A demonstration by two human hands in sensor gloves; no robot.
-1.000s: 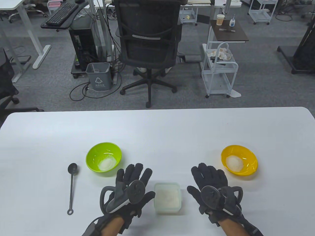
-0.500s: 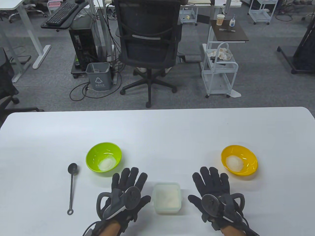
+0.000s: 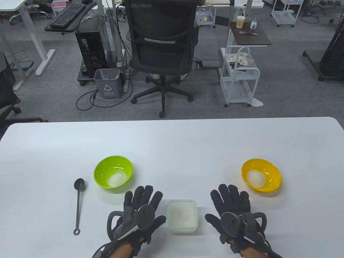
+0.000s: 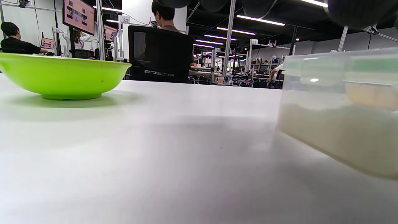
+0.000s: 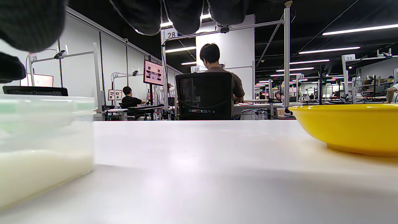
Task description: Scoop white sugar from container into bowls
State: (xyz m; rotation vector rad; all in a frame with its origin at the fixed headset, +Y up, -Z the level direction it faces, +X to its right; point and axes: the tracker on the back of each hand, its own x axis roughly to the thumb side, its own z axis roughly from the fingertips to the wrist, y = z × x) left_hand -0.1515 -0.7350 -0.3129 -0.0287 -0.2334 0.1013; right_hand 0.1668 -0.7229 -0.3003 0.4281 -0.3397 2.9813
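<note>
Down at the bottom centre of the table view, the container (image 3: 181,216) of white sugar sits on the white table (image 3: 172,139), with a hand lying palm-down on either side of it. The left hand (image 3: 139,212) rests just left of the container, fingers spread flat and grasping nothing. The right hand (image 3: 233,212) lies a little further off on the container's right, fingers likewise spread and empty. Above the left hand sits the green bowl (image 3: 113,172), with a small heap of sugar inside. Toward the lower right of the frame, the yellow bowl (image 3: 261,175) holds a similar heap. At the lower left, the black scoop (image 3: 78,204) lies flat on the table, its round head pointing up the frame, just left of the green bowl and apart from both hands.
</note>
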